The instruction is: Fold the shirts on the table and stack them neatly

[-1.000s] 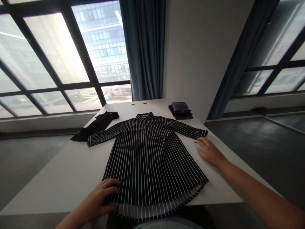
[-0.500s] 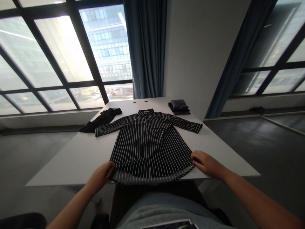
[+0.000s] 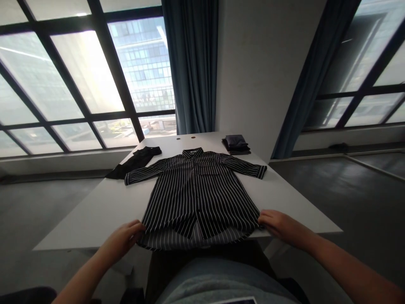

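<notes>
A black shirt with white stripes point(image 3: 196, 190) lies spread front side up, its collar at the far end and both sleeves out to the sides. Its hem hangs slightly over the near table edge, and the front parts near the bottom, showing the paler inside of the back panel. My left hand point(image 3: 125, 236) pinches the hem's left corner. At the opposite corner, my right hand point(image 3: 278, 223) grips the hem at the side, fingers closed on the cloth.
The shirt rests on a white table point(image 3: 85, 219). Beyond the left sleeve lies a dark garment point(image 3: 136, 161). A stack of folded dark clothes point(image 3: 236, 144) sits at the far right. Two small round spots mark the far end. A blue curtain point(image 3: 196, 63) hangs behind.
Both hands have moved a little outward and toward me, pulling the hem wider. The front has opened at the bottom, exposing more of the inside.
</notes>
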Motion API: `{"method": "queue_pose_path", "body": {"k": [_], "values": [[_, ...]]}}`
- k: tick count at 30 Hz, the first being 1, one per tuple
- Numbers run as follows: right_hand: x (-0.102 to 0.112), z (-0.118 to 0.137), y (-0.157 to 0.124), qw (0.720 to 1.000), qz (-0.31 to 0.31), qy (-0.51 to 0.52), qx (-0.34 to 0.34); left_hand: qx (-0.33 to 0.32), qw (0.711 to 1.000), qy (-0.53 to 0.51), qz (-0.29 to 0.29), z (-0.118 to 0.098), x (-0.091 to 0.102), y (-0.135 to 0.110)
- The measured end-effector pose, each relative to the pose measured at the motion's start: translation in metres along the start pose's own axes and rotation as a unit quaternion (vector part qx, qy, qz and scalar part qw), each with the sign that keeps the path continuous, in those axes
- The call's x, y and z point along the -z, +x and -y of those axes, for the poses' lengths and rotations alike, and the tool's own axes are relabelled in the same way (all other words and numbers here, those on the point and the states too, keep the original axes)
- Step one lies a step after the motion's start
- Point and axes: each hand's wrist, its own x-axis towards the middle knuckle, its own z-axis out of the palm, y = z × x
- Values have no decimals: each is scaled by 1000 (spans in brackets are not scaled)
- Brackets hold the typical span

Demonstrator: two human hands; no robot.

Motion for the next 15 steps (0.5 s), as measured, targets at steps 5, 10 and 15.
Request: {"method": "queue_pose_path", "body": {"k": [5,10,15], "values": [[8,11,-4,986,157,60,-15,-5,989,-7,146,-8,11,-8],[22,-4,33,988,127,77,-46,9,990,-26,139,-26,24,12],[27,-92,115,992,-29,-17,-118,41,998,52,19,-8,15,84]]}}
